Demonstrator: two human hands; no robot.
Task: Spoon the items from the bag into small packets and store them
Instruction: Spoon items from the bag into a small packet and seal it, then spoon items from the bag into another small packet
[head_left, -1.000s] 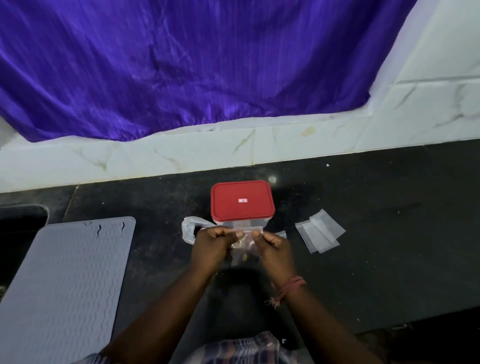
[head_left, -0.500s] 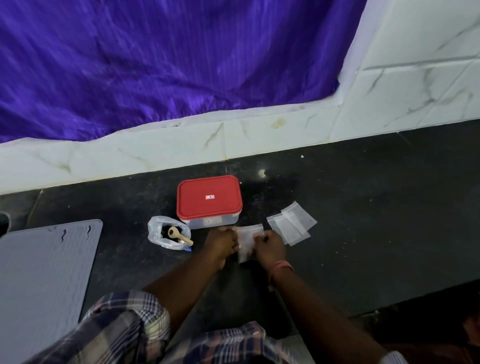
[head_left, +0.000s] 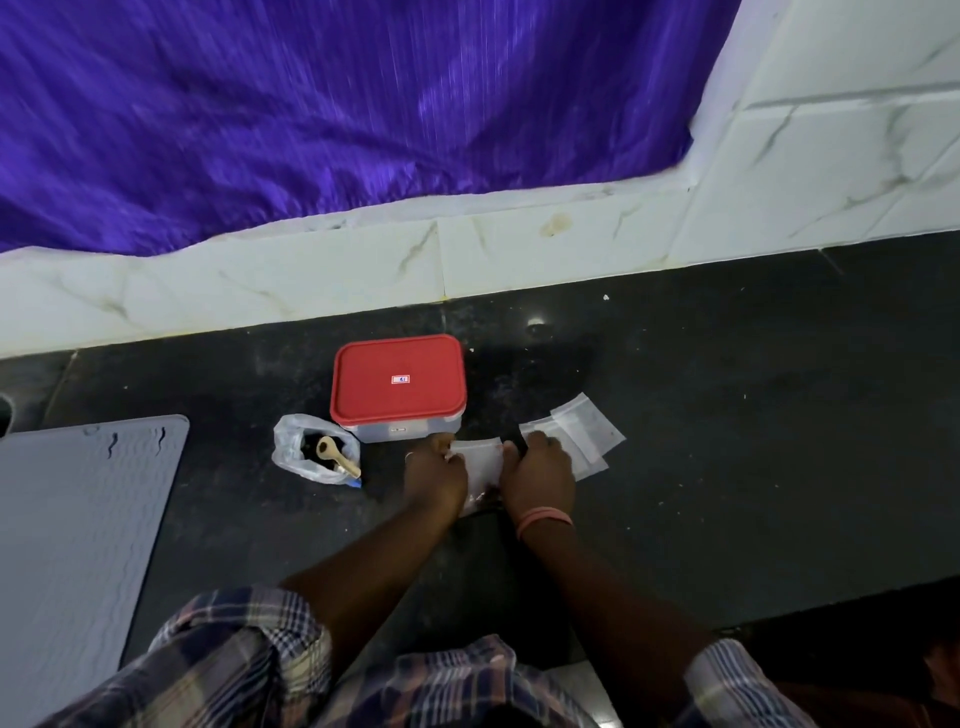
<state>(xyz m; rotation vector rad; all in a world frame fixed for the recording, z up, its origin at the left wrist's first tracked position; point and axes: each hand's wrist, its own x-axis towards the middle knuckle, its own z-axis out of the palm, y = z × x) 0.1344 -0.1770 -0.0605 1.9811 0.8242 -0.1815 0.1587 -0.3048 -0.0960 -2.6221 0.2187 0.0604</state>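
Note:
A small clear packet (head_left: 480, 465) with some brownish items at its bottom lies on the black counter between my hands. My left hand (head_left: 435, 475) pinches its top left edge and my right hand (head_left: 537, 475) pinches its top right edge. To the left, an open plastic bag (head_left: 301, 449) holds dark contents and a wooden spoon (head_left: 336, 454). A clear box with a red lid (head_left: 397, 382) stands just behind the packet. Empty packets (head_left: 584, 431) lie spread out to the right of my right hand.
A grey ribbed mat (head_left: 78, 530) covers the counter's left part. The white marble-tiled wall (head_left: 519, 254) and a purple curtain (head_left: 337, 104) rise behind the black counter (head_left: 753, 441). The counter's front edge runs at lower right.
The packet came down from in front of the box to the counter, both hands still on its top edge. The view shifted, and the bag with the spoon came into sight.

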